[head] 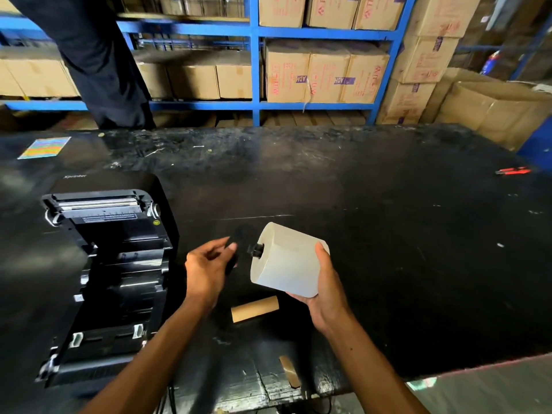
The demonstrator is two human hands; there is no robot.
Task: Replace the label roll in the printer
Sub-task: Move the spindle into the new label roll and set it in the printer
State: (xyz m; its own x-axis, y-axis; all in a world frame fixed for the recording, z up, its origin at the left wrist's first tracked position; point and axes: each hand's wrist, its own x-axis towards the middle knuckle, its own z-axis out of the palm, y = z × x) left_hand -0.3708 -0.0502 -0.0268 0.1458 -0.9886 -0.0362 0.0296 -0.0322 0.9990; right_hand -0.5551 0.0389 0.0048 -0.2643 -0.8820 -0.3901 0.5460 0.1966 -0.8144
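Label roll (pixel 288 259) held above worktop (pixel 403 234), right hand (pixel 321 289) cupping its rim; left hand (pixel 206 264) pinches black spindle part (pixel 232 252). Roll prob. dense, stiff, smooth-sided; grip across outer wrap. Printer (pixel 101 276) open.

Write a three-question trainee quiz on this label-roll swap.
1. True or false: the printer has its lid open.
2. What does the right hand hold? A) the white label roll B) the cardboard core C) the red tool
3. Fill in: the left hand pinches a small ___ part beside the spindle end.

Key: 1 true; 2 A; 3 black.
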